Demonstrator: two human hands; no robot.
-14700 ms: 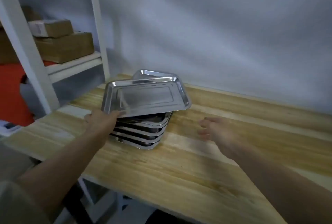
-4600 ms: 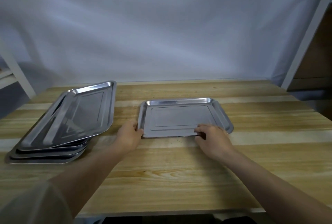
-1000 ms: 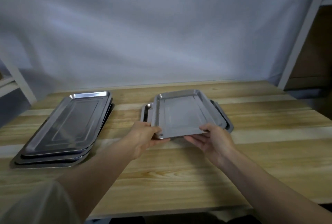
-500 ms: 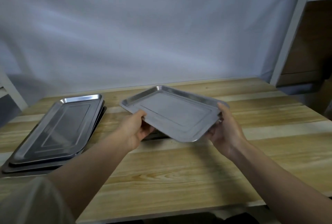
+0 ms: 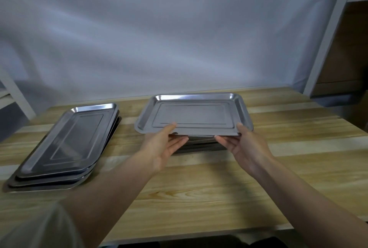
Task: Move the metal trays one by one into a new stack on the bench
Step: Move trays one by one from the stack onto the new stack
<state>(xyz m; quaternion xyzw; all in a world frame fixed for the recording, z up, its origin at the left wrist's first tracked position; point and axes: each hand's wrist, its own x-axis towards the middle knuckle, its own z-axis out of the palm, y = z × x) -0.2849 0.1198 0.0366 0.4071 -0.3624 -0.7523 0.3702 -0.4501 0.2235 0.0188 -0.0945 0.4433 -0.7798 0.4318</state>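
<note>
A pale wooden bench [image 5: 199, 198] runs in front of a white cloth backdrop [image 5: 159, 38]. Above its middle a metal tray [image 5: 195, 116] is held level, its long edge towards the person. The left hand [image 5: 163, 146] and the right hand [image 5: 245, 146] each pinch the near rim, thumb on top and fingers underneath.

Half a second ago this tray was tilted and turned corner-on. Now it is flat and squared up, directly above the new stack [image 5: 201, 146]. Only the dark front edge of that stack shows beneath the tray, so I cannot count how many trays it holds. The tray does not seem to be resting on it yet.

This looks like the final lining-up before lowering. The rims will need to match so that the tray nests rather than sits skewed.

To the left, well apart, the old stack [image 5: 65, 144] lies at an angle with several trays left, so most of the job remains. A white shelf post [image 5: 326, 32] stands at the right.
</note>
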